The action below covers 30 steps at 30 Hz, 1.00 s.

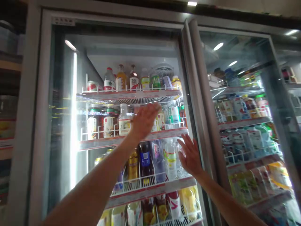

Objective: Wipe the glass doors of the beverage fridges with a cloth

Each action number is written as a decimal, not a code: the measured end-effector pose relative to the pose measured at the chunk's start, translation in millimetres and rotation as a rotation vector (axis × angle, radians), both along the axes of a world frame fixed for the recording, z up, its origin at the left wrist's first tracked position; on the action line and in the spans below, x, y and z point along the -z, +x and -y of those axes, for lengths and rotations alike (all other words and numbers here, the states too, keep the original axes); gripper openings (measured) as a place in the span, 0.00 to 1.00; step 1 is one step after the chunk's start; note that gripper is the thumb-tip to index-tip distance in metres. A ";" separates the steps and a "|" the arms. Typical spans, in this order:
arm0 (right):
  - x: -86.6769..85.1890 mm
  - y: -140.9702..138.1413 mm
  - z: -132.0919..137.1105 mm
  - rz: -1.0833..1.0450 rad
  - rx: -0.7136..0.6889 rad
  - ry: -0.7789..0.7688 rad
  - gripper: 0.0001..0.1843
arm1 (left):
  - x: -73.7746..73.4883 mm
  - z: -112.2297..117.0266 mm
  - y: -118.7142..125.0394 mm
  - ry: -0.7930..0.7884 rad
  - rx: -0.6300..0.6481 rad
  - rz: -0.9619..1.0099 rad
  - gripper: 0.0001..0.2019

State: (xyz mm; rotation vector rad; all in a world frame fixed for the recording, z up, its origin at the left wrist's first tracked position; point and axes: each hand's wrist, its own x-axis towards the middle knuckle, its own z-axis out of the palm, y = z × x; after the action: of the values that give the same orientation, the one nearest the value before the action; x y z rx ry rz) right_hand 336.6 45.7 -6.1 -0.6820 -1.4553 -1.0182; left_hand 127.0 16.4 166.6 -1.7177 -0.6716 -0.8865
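My left hand (145,121) is raised in front of the glass door (113,40) of a lit drinks fridge, fingers stretched out and nothing visible in it. It is slightly blurred and hides part of the second shelf's bottles. Lower and to the right, my right hand (190,155) has its fingers spread, close to the door's right edge. Whether either palm touches the glass I cannot tell. Behind the right hand stands a clear bottle (170,157) with a green and yellow label. A white-capped bottle (124,121) is left of my left hand.
Wire shelves (131,94) hold rows of bottles and cans. Long vertical handles (199,94) run between this door and a second glass door (235,56), with more drinks behind it. A bright light strip (74,125) lines the left inside. Dark shelving (9,122) stands at far left.
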 end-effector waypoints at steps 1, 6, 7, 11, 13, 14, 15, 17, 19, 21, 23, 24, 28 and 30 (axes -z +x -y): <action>-0.7 -0.4 0.6 -0.001 -0.009 -0.009 0.27 | -9.2 -0.4 6.1 0.029 -0.009 0.150 0.25; -0.9 13.7 27.0 -0.039 -0.211 -0.065 0.27 | 25.3 -2.5 49.7 -0.100 0.028 -0.160 0.26; 0.6 19.9 36.8 -0.064 -0.259 -0.062 0.27 | 46.0 -2.5 57.1 -0.144 0.045 -0.327 0.26; 12.2 43.6 69.9 -0.108 -0.275 -0.059 0.29 | 107.3 -1.0 67.6 -0.198 0.109 -0.569 0.26; 22.1 48.4 75.2 -0.060 -0.240 -0.098 0.29 | 125.2 -1.3 67.4 -0.186 0.085 -0.363 0.27; 28.2 48.8 74.9 -0.031 -0.224 -0.122 0.30 | 137.9 -1.6 67.7 -0.197 0.067 -0.263 0.28; 35.1 48.3 73.4 -0.004 -0.210 -0.147 0.30 | 155.4 -1.6 68.2 -0.228 0.058 -0.213 0.28; 49.6 46.4 68.9 0.041 -0.187 -0.192 0.31 | 203.1 0.6 68.9 -0.333 0.103 -0.329 0.29; 62.2 46.3 65.1 0.083 -0.173 -0.240 0.32 | 251.5 5.2 67.4 -0.417 0.210 -0.552 0.26; 70.4 49.0 62.6 0.111 -0.158 -0.271 0.32 | 275.3 8.8 62.6 -0.445 0.270 -0.655 0.23; 74.7 52.6 60.6 0.108 -0.143 -0.281 0.32 | 265.5 8.5 56.4 -0.415 0.239 -0.594 0.24; 76.2 53.9 59.5 0.099 -0.134 -0.282 0.32 | 252.5 6.9 53.7 -0.383 0.200 -0.518 0.25; 85.3 51.2 54.8 0.102 -0.097 -0.307 0.32 | 225.8 2.6 49.0 -0.331 0.082 -0.284 0.28; 89.4 47.1 52.6 0.135 -0.067 -0.333 0.32 | 243.0 5.3 46.2 -0.374 0.146 -0.467 0.27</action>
State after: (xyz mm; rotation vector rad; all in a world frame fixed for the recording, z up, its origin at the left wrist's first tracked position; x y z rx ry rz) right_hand 383.7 -6.8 -95.5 -0.8069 -1.7768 -0.7887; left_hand 173.2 11.1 -76.4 -2.2344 -0.4143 -0.4388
